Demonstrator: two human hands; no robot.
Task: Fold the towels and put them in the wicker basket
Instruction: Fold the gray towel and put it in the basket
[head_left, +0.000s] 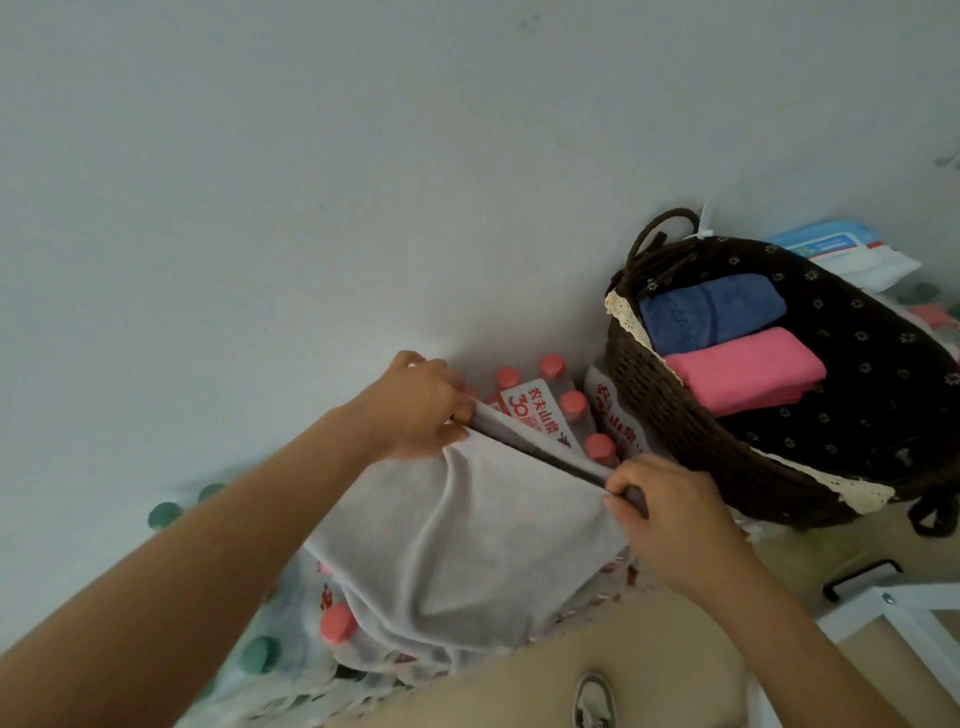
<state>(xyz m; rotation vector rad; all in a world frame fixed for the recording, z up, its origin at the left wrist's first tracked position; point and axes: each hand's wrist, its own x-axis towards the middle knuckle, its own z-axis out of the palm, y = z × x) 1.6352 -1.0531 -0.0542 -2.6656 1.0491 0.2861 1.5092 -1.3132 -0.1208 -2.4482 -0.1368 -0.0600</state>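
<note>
A grey towel (467, 561) hangs in front of me, stretched by its top edge between both hands. My left hand (415, 405) pinches the upper left corner and my right hand (670, 514) pinches the upper right corner. Its lower part drapes loosely over packs of bottles. To the right stands a dark brown wicker basket (670, 415) with a dark flowered lining and lace trim. Inside it lie a folded blue towel (711, 309) and, nearer to me, a folded pink towel (748, 371).
Shrink-wrapped packs of water bottles with red caps (550, 395) sit against the white wall under the towel. Green-capped bottles (257, 654) lie lower left. A white packet (852, 254) rests behind the basket. A white frame (898, 618) and my shoe (595, 699) show at the bottom.
</note>
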